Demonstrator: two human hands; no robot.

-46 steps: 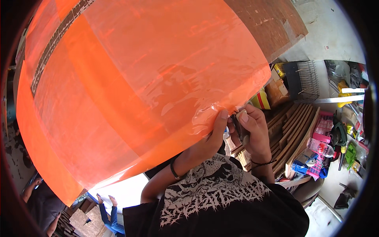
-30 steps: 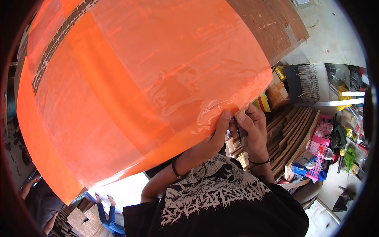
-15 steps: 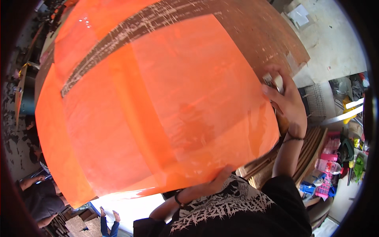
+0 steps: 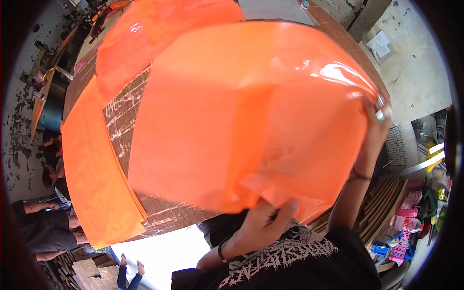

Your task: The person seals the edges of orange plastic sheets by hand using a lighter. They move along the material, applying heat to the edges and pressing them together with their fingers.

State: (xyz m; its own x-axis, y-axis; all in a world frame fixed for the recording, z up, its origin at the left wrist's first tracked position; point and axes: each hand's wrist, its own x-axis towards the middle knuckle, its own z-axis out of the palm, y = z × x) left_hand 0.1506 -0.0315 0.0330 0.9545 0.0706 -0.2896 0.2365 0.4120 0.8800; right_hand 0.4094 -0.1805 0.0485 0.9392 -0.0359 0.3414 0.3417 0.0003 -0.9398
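Observation:
A shiny, translucent orange plastic sheet (image 4: 203, 116) with a darker band across it is lifted partly off the brown table. At its near edge, my left hand (image 4: 266, 222) pinches the crumpled film between thumb and fingers. My right hand (image 4: 374, 128) is closed at the sheet's far right corner, its fingers partly hidden behind the film. A small white and metallic thing (image 4: 384, 112) sits in that same hand; its kind cannot be made out. More orange sheets lie on the table, a folded strip (image 4: 99, 164) at the left and a wide piece (image 4: 130, 46) farther off.
The scratched brown table (image 4: 166, 212) shows between the sheets. A grey sheet (image 4: 275, 9) lies at its far end. Wooden strips (image 4: 374, 208) and a pink plastic basket (image 4: 401, 241) are at the right. At the left, a person in dark clothes (image 4: 48, 227) stands beside the table.
The upper orange sheet has shifted right and risen off the left strip, baring tabletop. My right hand has closed at its corner; my left hand now bunches the near edge.

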